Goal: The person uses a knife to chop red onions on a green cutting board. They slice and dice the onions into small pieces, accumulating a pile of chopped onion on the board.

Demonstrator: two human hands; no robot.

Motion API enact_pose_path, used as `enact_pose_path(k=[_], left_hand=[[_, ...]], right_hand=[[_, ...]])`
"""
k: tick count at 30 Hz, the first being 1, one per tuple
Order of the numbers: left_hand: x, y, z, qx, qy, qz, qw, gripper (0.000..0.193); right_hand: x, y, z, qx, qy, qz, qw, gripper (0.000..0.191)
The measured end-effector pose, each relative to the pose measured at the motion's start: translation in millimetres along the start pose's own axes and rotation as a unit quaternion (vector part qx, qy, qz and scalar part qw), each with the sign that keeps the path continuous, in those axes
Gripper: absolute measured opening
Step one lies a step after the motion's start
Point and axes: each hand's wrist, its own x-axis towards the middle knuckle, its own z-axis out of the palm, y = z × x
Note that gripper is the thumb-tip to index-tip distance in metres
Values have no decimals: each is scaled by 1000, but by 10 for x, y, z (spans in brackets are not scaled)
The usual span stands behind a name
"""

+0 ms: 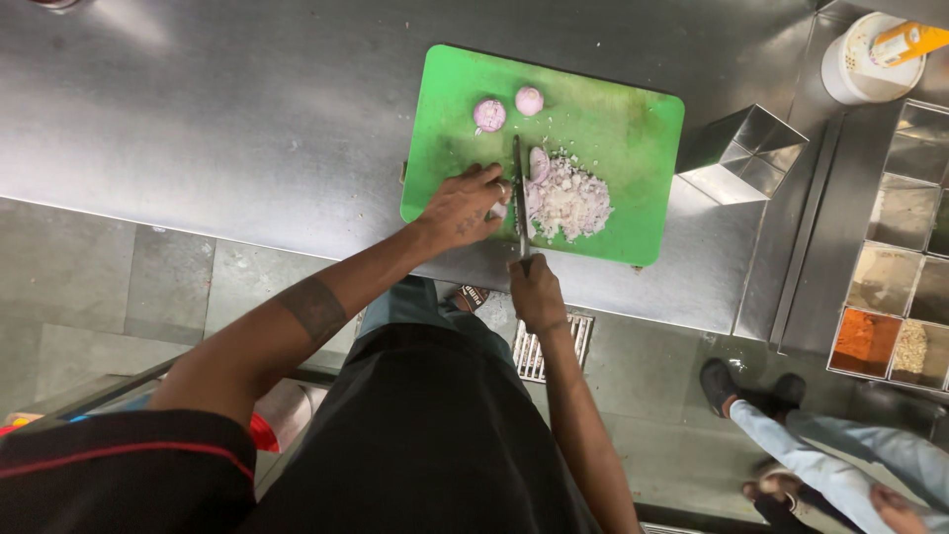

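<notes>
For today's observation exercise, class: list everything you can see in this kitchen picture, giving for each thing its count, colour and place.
cutting board: 1, green, on the steel counter
steel counter: 1, grey, across the top
peeled onions: 2, pinkish, at the board's far edge
chopped onion pile: 1, whitish-pink, near the board's middle, right of the blade
knife: 1, dark blade, upright across the board
steel container: 1, square, right of the board
white tub: 1, top right, yellow bottle above it
spice tray: 1, steel compartments, far right
floor drain grate: 1, below the counter
another person's legs: blue trousers, bottom right
left hand: on the board, beside the blade
right hand: gripping the knife handle
</notes>
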Motion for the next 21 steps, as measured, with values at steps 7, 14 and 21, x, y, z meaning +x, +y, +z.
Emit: enact_pose_path(k=[7, 14, 21], left_hand=[[-78, 55, -87, -17, 14, -44, 999, 37], [-154, 64, -26, -7, 35, -34, 999, 32], [-154, -124, -45, -123, 51, 23, 991, 35]], right_hand=[[-79, -82, 182, -75, 68, -30, 994, 29], [-36, -107, 259, -75, 75, -7, 994, 28], [-7, 25, 354, -40, 63, -53, 996, 23]])
